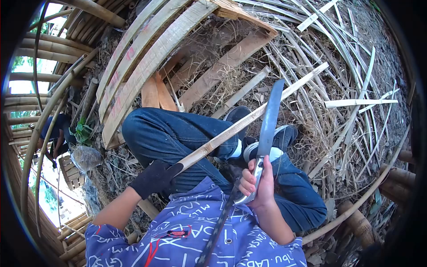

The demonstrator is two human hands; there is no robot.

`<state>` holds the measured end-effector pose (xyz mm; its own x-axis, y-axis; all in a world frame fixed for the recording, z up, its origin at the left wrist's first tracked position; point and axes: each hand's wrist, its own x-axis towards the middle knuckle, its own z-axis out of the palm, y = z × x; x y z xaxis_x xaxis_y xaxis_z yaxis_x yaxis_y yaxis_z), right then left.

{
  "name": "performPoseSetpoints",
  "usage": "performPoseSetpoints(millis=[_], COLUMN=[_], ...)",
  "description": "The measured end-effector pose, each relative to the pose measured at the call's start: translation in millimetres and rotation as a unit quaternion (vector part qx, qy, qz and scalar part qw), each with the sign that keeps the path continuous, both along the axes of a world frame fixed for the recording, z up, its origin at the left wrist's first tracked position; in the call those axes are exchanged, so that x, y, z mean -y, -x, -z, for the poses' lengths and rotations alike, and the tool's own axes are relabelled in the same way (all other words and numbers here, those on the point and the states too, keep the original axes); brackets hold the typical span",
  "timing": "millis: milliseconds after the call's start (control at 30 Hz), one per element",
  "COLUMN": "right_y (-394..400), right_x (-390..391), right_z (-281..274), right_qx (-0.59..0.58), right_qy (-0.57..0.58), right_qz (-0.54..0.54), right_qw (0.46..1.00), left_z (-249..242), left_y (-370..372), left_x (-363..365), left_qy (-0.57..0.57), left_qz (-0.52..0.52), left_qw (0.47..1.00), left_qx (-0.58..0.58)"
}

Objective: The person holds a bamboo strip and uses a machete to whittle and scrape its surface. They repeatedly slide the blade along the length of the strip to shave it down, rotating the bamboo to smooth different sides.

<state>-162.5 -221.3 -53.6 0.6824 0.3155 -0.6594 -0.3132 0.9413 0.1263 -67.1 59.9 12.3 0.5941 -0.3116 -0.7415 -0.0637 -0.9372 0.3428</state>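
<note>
My left hand (156,179), in a black glove, is closed around the near end of a long bamboo strip (231,131). The strip slants up and to the right over my crossed legs in jeans (178,129). In my bare right hand (259,181) is the handle of a machete (270,120), its broad blade pointing up and away from me. The blade crosses over the strip in this view, near the strip's far half. A dark strap (218,222) hangs down across my patterned shirt.
A wooden slatted pallet (151,58) stands tilted ahead on the left. Thin bamboo strips (356,102) and shavings litter the ground ahead and to the right. Thick bamboo poles (356,222) lie at the right. Beyond a bamboo frame (33,124) on the left, a person (58,133) is partly visible.
</note>
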Motion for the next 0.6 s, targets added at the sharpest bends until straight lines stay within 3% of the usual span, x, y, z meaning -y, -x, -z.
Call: performPoseSetpoints(millis=[33,100,133,167,233,300,333,400,433,500,600], right_y=[5,12,16,21,35,43,47,52,51,47,44], right_x=[3,9,14,19,25,32,34,35,35,37,38], right_z=[5,7,6,8,13,9,8,6,3,-7,-11], right_qx=[-0.006,-0.020,-0.014,-0.014,0.032,0.040,0.064,0.100,0.101,0.175,0.179], right_qy=[0.042,0.158,0.215,0.216,0.431,0.449,0.498,0.580,0.578,0.675,0.692], right_qz=[-0.028,-0.099,-0.125,-0.126,-0.264,-0.268,-0.300,-0.351,-0.352,-0.385,-0.423], right_qw=[0.999,0.982,0.969,0.968,0.862,0.852,0.811,0.728,0.729,0.604,0.557], left_z=[1,6,8,7,3,2,3,5,8,16,13], left_y=[1,1,-3,-4,-1,-2,-2,0,3,8,5], left_x=[-3,-7,-5,-4,-3,1,0,-5,-9,-18,-14], left_qy=[0.000,0.042,0.045,0.010,-0.026,0.017,0.017,0.052,0.050,0.049,0.017], left_qz=[-0.003,0.163,0.163,0.102,0.040,0.053,0.053,0.159,0.158,0.118,0.083], left_qw=[1.000,0.982,0.982,0.994,0.997,0.998,0.998,0.984,0.985,0.990,0.996], left_qx=[0.001,0.085,0.090,0.023,-0.052,-0.033,-0.035,0.054,0.053,0.053,0.008])
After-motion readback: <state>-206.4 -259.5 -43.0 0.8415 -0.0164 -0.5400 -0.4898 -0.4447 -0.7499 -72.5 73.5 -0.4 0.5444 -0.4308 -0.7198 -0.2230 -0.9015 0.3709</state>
